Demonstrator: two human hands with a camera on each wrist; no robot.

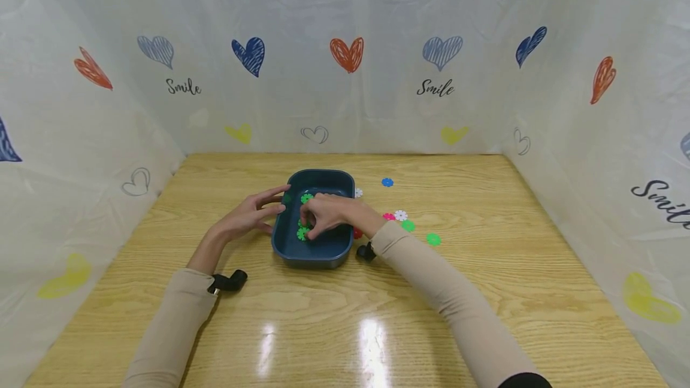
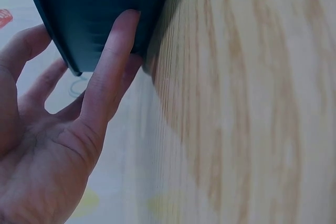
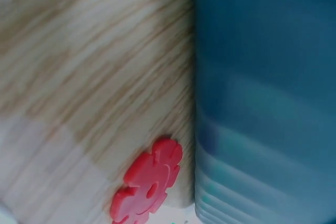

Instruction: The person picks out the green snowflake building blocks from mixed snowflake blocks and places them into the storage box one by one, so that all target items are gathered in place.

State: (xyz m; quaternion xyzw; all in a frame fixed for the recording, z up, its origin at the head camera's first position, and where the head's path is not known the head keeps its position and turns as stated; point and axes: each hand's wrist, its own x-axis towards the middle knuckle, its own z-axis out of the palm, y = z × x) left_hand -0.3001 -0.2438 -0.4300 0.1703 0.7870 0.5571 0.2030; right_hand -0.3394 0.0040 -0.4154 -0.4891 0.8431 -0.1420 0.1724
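My left hand (image 1: 245,214) is at the left side of a dark blue rectangular tub (image 1: 312,263). In the left wrist view, the extended fingers (image 2: 123,38) touch the tub's outer wall (image 2: 100,9). My right hand (image 1: 326,213) reaches over the right rim into the tub, with its fingers bent downward. Just by its thumb lies a green snowflake-shaped plastic disc (image 1: 302,234), and another green disc (image 1: 306,197) is farther back inside. I cannot tell whether the right fingertips pinch a disc. The right wrist view shows no hand, just the tub's side (image 3: 262,103) and a red disc (image 3: 149,184) beside it.
Right of the tub, loose discs lie on the wooden table (image 1: 431,316): a blue one (image 1: 387,182), a pink one (image 1: 389,217), white ones (image 1: 401,215) and green ones (image 1: 433,239). A white curtain (image 1: 345,106) printed with hearts encloses the back and sides.
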